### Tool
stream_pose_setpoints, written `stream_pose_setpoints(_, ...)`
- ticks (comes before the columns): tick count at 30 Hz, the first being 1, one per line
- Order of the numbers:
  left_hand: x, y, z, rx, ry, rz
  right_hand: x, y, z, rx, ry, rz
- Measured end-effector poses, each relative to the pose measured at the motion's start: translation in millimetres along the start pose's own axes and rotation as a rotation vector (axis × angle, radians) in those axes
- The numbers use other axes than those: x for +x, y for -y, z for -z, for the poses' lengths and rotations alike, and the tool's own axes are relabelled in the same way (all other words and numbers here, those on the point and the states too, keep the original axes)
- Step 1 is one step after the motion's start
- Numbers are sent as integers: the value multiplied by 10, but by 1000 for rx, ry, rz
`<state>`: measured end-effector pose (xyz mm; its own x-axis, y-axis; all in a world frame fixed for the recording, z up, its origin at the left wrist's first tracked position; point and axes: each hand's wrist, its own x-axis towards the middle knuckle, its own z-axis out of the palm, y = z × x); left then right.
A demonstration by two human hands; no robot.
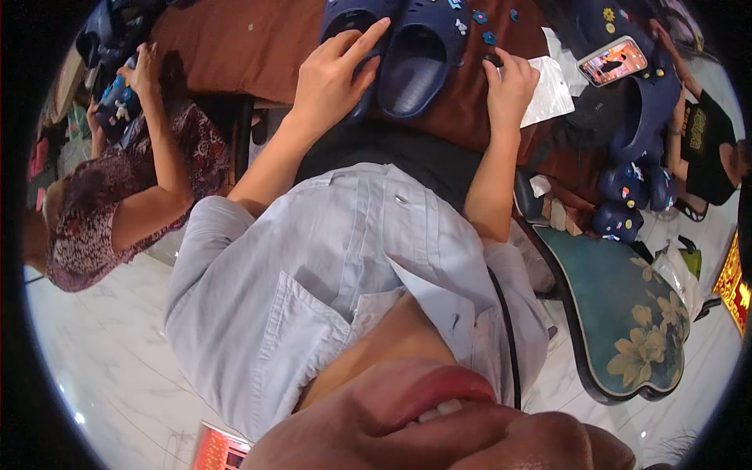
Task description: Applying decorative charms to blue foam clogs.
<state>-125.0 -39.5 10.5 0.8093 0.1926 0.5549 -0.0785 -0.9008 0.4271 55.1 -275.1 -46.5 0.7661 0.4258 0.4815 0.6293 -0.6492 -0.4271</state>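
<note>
A pair of navy blue clogs lies on a brown cloth in front of me: a left clog (350, 22) and a right clog (415, 66), with small charms on the right one's upper. My left hand (333, 78) rests over the left clog, index finger stretched out and thumb apart. Beside the right clog, my right hand (513, 86) brings thumb and index finger together around a tiny dark piece I cannot make out. Loose blue flower charms (489, 37) lie just beyond those fingertips. A whitish plastic packet (547, 92) lies next to my right hand.
A phone (612, 61) with a lit screen sits at the right, near more charm-covered clogs (627, 184). To the left, another person's hand (142, 74) holds a decorated clog. Someone in black (705, 141) is at far right. A green flowered chair cushion (619, 313) stands beside me.
</note>
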Motion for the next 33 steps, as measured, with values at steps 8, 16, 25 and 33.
stream_pose_setpoints(8, 208, 93, -276, 41, 152, 88, 20, 84, -97, 26, 11, -116)
stream_pose_setpoints(16, 255, 149, -443, 9, 227, 175, -56, 515, -157, 771, -188, -325)
stream_pose_setpoints(25, 230, 141, -456, 3, 233, 178, -5, 770, -189, 472, -235, -68)
stream_pose_setpoints(33, 242, 138, -429, -5, 241, 157, -72, 775, -122, 420, -132, 36)
